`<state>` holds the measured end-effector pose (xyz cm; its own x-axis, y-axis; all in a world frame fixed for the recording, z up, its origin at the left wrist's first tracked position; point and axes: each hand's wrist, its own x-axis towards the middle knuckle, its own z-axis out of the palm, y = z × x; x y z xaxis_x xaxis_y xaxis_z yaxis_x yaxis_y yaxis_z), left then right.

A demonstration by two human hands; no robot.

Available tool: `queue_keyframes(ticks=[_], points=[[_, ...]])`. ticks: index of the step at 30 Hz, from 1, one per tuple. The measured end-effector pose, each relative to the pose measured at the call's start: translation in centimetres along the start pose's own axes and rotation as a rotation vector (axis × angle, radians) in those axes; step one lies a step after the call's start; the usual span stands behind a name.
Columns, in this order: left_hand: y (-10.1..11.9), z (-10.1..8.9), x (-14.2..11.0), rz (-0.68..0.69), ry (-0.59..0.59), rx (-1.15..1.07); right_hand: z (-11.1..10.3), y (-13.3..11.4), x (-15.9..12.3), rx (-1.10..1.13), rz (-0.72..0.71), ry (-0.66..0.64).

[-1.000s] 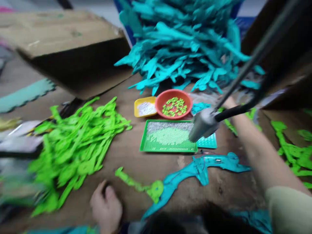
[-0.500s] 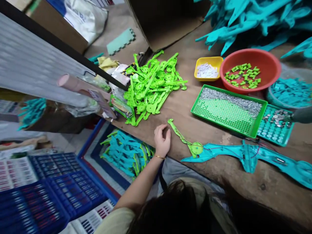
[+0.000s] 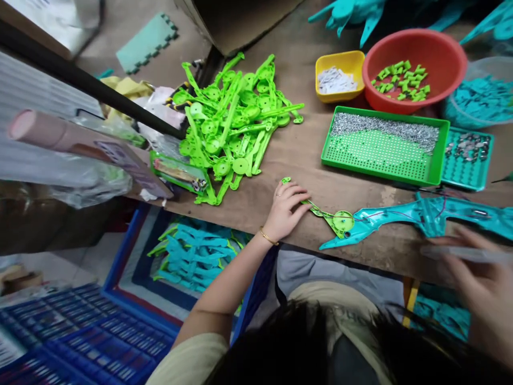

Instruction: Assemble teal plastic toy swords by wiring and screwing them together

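My left hand [image 3: 285, 209] lies over a lime-green plastic arm [image 3: 316, 210], its fingers curled across the narrow part. The green arm's round end [image 3: 343, 221] joins the tip of a long teal plastic shell [image 3: 387, 215]. A thin dark red wire runs along both pieces. At the right, my right hand [image 3: 481, 283] is blurred, its fingers closed around a pale, see-through, stick-like thing [image 3: 465, 253] just in front of the teal shell. What kind of thing it is cannot be made out.
Lime-green arms [image 3: 236, 123] lie heaped at the left. A green tray [image 3: 385, 174] of small metal parts, a teal tray [image 3: 465, 184], a yellow bowl [image 3: 340, 96] and a red basin [image 3: 417, 40] stand behind the shell. Below the table edge, a blue crate [image 3: 116, 267] holds teal-and-green pieces.
My left hand has moved right from beside the green arm onto it. My right hand has come into view with the pale thing. The whole view has shifted.
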<state>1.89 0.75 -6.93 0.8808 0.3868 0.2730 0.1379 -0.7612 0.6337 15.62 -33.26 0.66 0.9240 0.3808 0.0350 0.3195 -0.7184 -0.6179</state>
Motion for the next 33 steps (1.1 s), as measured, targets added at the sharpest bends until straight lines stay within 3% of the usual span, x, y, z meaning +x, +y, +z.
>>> queue_keyframes(ticks=[3,5,7,13,18,22,24,26,29,33], points=[[-0.6,-0.2,0.9,-0.032,-0.055,0.002,3.2,0.6,0.5,0.102,0.014,0.145],[-0.7,-0.5,1.2,-0.059,-0.089,0.002,4.3,-0.4,1.0,0.196,-0.006,0.275],[-0.5,-0.6,1.5,-0.089,-0.12,0.006,4.9,-2.3,1.3,0.258,-0.046,0.316],[-0.4,-1.2,1.3,-0.055,-0.105,0.0,6.2,-6.6,1.4,0.136,-0.232,0.039],[-2.5,-3.0,0.3,0.002,0.064,0.029,7.1,-8.1,1.9,-0.127,-0.487,-0.184],[-4.0,-3.6,0.1,-0.009,0.065,0.049,9.0,-10.0,2.1,-0.196,-0.68,-0.342],[-4.4,-3.4,0.2,-0.009,0.033,0.068,10.4,-10.9,1.9,-0.226,-0.824,-0.358],[-4.6,-3.1,0.4,-0.023,0.011,0.099,11.7,-11.5,1.8,-0.301,-0.916,-0.289],[-4.8,-3.0,0.5,-0.057,0.002,0.108,13.5,-12.0,1.7,-0.416,-0.945,-0.194],[-5.0,-3.2,0.7,-0.113,-0.022,0.069,15.0,-12.4,1.8,-0.497,-0.916,-0.184]])
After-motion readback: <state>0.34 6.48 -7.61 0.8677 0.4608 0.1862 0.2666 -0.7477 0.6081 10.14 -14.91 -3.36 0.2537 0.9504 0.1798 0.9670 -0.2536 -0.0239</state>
